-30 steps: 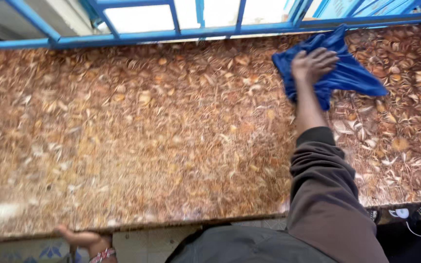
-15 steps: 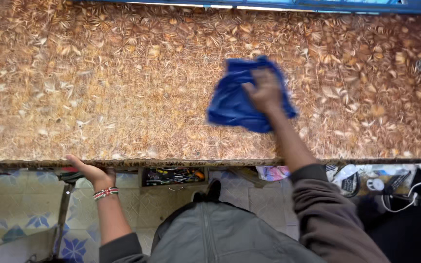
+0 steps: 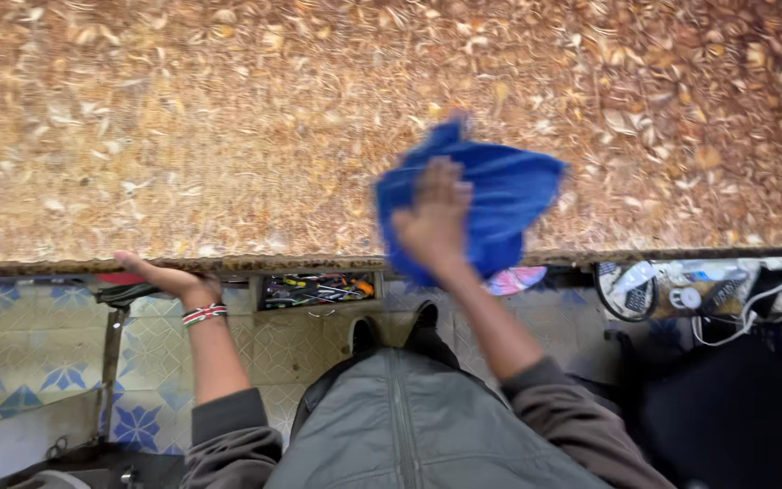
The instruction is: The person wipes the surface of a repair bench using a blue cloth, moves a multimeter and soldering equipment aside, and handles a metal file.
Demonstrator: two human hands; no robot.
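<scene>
Blue cloth (image 3: 490,204) lies bunched at near edge of brown patterned tabletop (image 3: 228,136), partly overhanging. Our right hand (image 3: 434,217) presses flat on cloth, fingers spread, not gripping. Our left hand (image 3: 169,276) grips same edge, well left of cloth. We judge risk: cloth slipping off edge toward tiled floor (image 3: 38,344), since palm pressure alone holds it.
</scene>
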